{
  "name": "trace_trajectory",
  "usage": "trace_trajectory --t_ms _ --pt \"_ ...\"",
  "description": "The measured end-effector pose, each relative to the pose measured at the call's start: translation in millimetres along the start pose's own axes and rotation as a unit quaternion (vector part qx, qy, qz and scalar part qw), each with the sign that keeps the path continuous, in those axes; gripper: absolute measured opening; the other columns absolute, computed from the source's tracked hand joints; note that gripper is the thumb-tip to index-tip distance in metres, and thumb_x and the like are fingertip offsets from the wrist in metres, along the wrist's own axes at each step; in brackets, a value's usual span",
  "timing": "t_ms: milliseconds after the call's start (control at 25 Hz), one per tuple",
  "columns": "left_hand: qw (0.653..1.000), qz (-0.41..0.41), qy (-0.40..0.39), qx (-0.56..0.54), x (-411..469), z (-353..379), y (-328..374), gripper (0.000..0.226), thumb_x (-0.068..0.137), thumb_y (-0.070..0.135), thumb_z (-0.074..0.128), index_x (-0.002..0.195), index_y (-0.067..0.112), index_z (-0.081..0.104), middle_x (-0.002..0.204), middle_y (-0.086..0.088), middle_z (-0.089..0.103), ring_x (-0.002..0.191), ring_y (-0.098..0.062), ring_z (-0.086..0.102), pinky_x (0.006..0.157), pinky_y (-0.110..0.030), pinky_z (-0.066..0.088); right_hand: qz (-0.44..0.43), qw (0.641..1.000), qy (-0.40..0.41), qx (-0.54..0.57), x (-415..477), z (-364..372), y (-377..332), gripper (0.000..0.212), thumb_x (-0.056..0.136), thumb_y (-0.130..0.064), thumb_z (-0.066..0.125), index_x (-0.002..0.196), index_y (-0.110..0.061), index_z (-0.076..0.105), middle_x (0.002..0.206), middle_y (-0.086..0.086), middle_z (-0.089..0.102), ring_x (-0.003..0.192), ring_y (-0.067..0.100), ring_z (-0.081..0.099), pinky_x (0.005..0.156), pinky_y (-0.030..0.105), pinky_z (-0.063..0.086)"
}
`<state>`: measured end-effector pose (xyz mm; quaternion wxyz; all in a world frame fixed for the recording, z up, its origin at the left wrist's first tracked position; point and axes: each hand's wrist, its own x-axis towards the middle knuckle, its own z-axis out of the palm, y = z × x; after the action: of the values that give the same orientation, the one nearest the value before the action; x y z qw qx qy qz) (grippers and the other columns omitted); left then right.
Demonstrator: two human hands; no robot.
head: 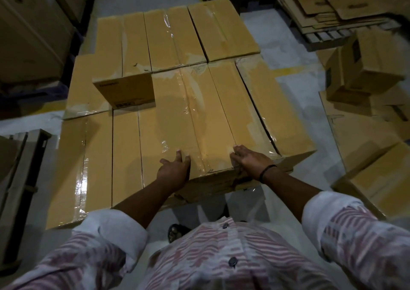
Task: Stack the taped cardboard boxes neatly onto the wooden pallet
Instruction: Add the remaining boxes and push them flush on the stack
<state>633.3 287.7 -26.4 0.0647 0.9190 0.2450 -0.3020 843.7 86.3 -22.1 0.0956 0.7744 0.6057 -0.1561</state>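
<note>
Several long taped cardboard boxes lie side by side in a flat stack below me, hiding whatever they rest on. The nearest upper box (195,116) runs away from me with clear tape down its seam. My left hand (174,170) presses on its near left end, fingers spread over the top edge. My right hand (248,159) grips its near right corner, a dark band on the wrist. Further back, raised boxes (177,37) form a second layer. One of them shows a labelled end face (125,90) on the left.
Loose boxes (363,68) are piled at the right, with flattened cartons (332,8) behind them. Tall stacked boxes (28,30) stand at the left, and a dark frame (24,179) lies near left. Grey floor (295,85) shows between stack and right pile.
</note>
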Motion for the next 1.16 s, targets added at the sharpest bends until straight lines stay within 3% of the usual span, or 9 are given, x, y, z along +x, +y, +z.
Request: trace_trajectory --t_ms 200,280,360,480,600,800,960,1080,1160 --pt "1.0 -0.006 -0.003 0.009 -0.9 -5.5 3.4 0.089 0.096 0.034 0.068 0.162 0.017 0.01 0.168 -0.022 0.002 0.133 -0.068 0.032 0.099 -0.064 0.05 0.023 1.0 -0.006 0.012 4.2 -1.3 -9.3 0.077 0.082 -0.016 0.079 0.145 -0.015 0.036 0.159 0.015 0.025 0.149 0.03 0.023 0.112 0.041 0.042" --pt "1.0 -0.017 -0.004 0.002 -2.1 -18.9 14.5 0.092 0.087 0.053 0.073 0.157 0.014 0.027 0.166 -0.022 0.014 0.134 -0.064 0.034 0.105 -0.065 0.043 0.042 0.999 0.005 0.034 5.7 -3.5 -15.3 0.068 0.079 -0.022 0.082 0.137 -0.015 0.046 0.151 0.014 0.035 0.139 0.03 0.038 0.105 0.042 0.048" --pt "0.999 0.027 0.047 0.004 -1.8 -34.9 33.5 0.081 0.086 0.063 0.068 0.147 0.016 0.044 0.161 -0.02 0.025 0.134 -0.056 0.037 0.106 -0.062 0.043 0.089 0.987 0.032 0.13 3.2 -5.3 -20.0 0.047 0.085 -0.023 0.074 0.127 -0.017 0.057 0.145 0.011 0.043 0.131 0.029 0.047 0.101 0.043 0.048" --pt "0.978 0.116 0.175 -0.011 2.6 -48.8 74.3 0.065 0.092 0.059 0.058 0.144 0.021 0.05 0.162 -0.015 0.03 0.137 -0.046 0.04 0.104 -0.052 0.045 0.184 0.93 0.107 0.301 -19.0 2.2 -22.9 0.045 0.089 -0.03 0.071 0.13 -0.017 0.062 0.144 0.009 0.05 0.132 0.026 0.049 0.109 0.036 0.042" --pt "0.959 0.17 0.226 -0.028 6.5 -50.7 132.6 0.066 0.095 0.06 0.052 0.15 0.024 0.044 0.166 -0.011 0.026 0.145 -0.043 0.031 0.108 -0.049 0.039 0.236 0.889 0.166 0.355 -69.3 18.1 -10.5 0.041 0.092 -0.026 0.067 0.131 -0.014 0.063 0.142 0.008 0.055 0.132 0.025 0.049 0.111 0.036 0.04" --pt "0.939 0.26 0.225 0.004 15.6 -55.6 254.3 0.063 0.094 0.065 0.049 0.142 0.025 0.055 0.157 -0.008 0.043 0.137 -0.04 0.04 0.107 -0.048 0.038 0.347 0.84 0.216 0.355 -176.8 66.0 74.0 0.036 0.094 -0.029 0.065 0.129 -0.021 0.065 0.139 0.003 0.059 0.131 0.024 0.051 0.11 0.039 0.041" --pt "0.932 0.3 0.201 0.034 21.6 -67.0 356.7 0.054 0.094 0.068 0.043 0.123 0.029 0.067 0.129 -0.003 0.065 0.121 -0.03 0.053 0.1 -0.041 0.043 0.45 0.783 0.243 0.354 -267.6 88.0 135.7 0.034 0.096 -0.034 0.063 0.126 -0.02 0.067 0.136 0.003 0.06 0.127 0.024 0.054 0.107 0.037 0.043" --pt "0.923 0.336 0.182 0.039 22.7 -79.4 427.2 0.059 0.095 0.071 0.042 0.133 0.032 0.063 0.148 0.002 0.054 0.132 -0.028 0.051 0.112 -0.045 0.037 0.498 0.761 0.242 0.338 -322.8 97.5 166.8 0.034 0.097 -0.036 0.06 0.127 -0.021 0.066 0.137 0.001 0.06 0.127 0.023 0.055 0.106 0.036 0.044" --pt "0.919 0.355 0.167 0.038 24.1 -86.7 466.6 0.059 0.096 0.069 0.044 0.138 0.031 0.06 0.158 -0.001 0.043 0.137 -0.032 0.045 0.11 -0.047 0.038 0.524 0.738 0.249 0.345 -349.7 108.0 186.6 0.035 0.096 -0.038 0.059 0.127 -0.023 0.067 0.135 -0.001 0.062 0.126 0.022 0.055 0.104 0.039 0.046"
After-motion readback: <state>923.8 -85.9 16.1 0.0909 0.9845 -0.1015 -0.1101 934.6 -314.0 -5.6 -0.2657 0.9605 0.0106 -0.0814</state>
